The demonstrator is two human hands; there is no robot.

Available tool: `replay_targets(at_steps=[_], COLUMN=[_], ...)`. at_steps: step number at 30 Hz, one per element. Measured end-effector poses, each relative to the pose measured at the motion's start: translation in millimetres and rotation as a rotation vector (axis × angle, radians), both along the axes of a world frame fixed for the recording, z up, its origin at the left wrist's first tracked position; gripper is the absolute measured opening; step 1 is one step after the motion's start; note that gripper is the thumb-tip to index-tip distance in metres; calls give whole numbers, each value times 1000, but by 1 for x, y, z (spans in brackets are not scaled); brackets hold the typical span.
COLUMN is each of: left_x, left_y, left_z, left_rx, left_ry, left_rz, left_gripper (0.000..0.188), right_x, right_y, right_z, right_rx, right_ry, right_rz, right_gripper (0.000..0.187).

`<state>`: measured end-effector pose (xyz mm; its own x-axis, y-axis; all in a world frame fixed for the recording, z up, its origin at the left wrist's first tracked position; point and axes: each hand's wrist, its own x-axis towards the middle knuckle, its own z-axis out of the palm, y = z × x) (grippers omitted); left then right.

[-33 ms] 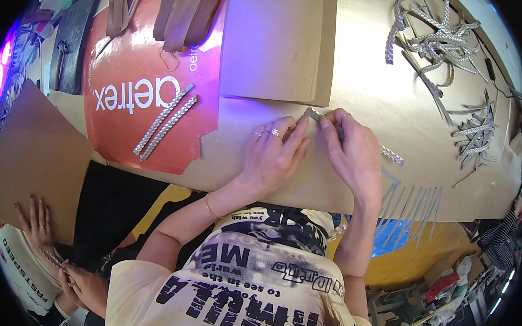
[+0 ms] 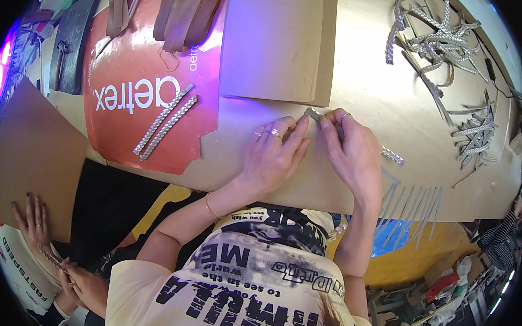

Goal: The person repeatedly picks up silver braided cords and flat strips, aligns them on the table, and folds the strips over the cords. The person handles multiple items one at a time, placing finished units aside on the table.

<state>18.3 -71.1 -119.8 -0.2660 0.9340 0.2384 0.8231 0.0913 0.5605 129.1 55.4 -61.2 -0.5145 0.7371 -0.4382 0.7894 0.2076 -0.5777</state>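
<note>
A silver-grey braided strap [image 2: 393,155] runs under my right hand [image 2: 352,150], its far end showing past the palm. My right thumb and fingers are closed on it. The strap's other end, a flat grey tip, pokes up between my two hands. My left hand [image 2: 275,152] pinches at that tip with thumb and fingers. To the left, two cut braided straps [image 2: 166,127] lie side by side on a red printed sheet [image 2: 119,133].
A stack of tan board [image 2: 271,44] lies just beyond my hands. Brown strips [image 2: 189,12] sit far left. Tangled braided straps [image 2: 441,42] and a short-strap pile [image 2: 476,137] lie right. Thin grey strips [image 2: 411,202] hang over the near edge. A co-worker's hand [image 2: 30,220] touches a brown sheet [image 2: 34,155].
The co-worker's hand and the brown sheet have shifted slightly left. My own hands and the strap look the same.
</note>
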Motion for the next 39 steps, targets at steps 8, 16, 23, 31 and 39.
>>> replay_targets(at_steps=[8,16,23,31,39], left_x=[-4,-2,1,0,2], left_y=[6,9,13,13,14], left_z=[3,6,12,12,14], left_rx=[-16,-136,-189,-182,-220], left_ry=[4,105,192,332,508], left_rz=[-4,-20,-27,-53,-107], left_gripper=[50,49,51,51,52], right_x=[-3,-3,16,36,32], right_y=[2,3,-1,6,8], right_z=[-1,-1,-8,-8,-6], right_rx=[18,14,36,-86,-66], right_ry=[-8,-9,30,62,35], right_rz=[-7,-7,-165,-197,-204], right_gripper=[24,23,24,22,23])
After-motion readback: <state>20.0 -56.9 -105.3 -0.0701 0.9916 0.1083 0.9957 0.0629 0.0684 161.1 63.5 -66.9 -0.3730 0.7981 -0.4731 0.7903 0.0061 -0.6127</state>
